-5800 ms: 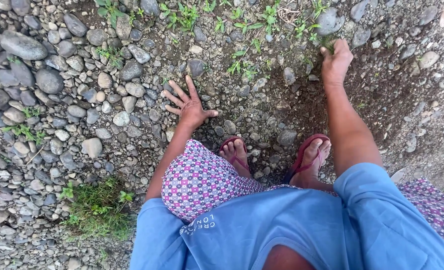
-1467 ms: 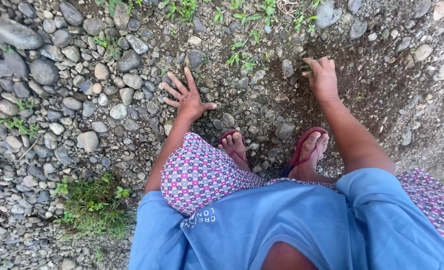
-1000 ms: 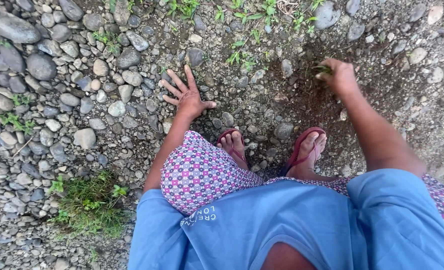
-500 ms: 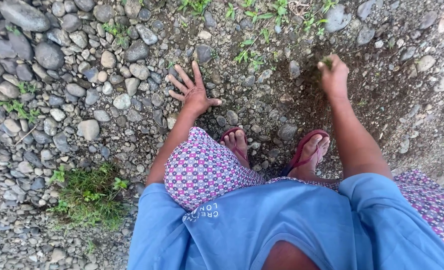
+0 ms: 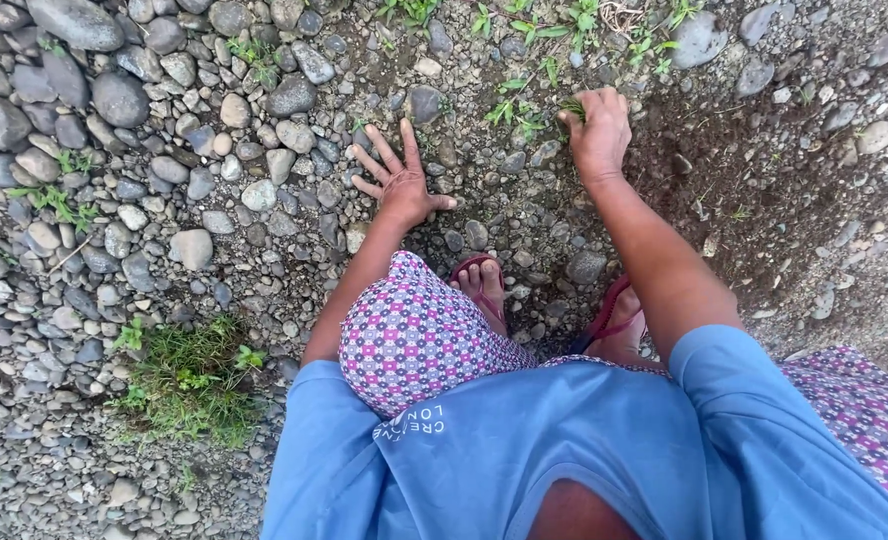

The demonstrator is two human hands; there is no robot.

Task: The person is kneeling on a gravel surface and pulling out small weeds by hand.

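1. Stony ground (image 5: 164, 200) across the frame, bare dark soil (image 5: 764, 170) at upper right.
2. Grass clump (image 5: 189, 380) at lower left.
3. Left hand (image 5: 402, 185) near centre, released, fingers splayed flat on pebbles.
4. Right hand (image 5: 596, 130) at upper centre, clenched around a small green weed (image 5: 574, 106).

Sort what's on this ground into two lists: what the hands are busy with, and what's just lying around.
In hand:
- right hand, fingers closed on a small green weed
- left hand, spread flat on the pebbles
- neighbouring seedlings

Lying about:
- grass clump
- big grey stone
- flat stone
- red sandals
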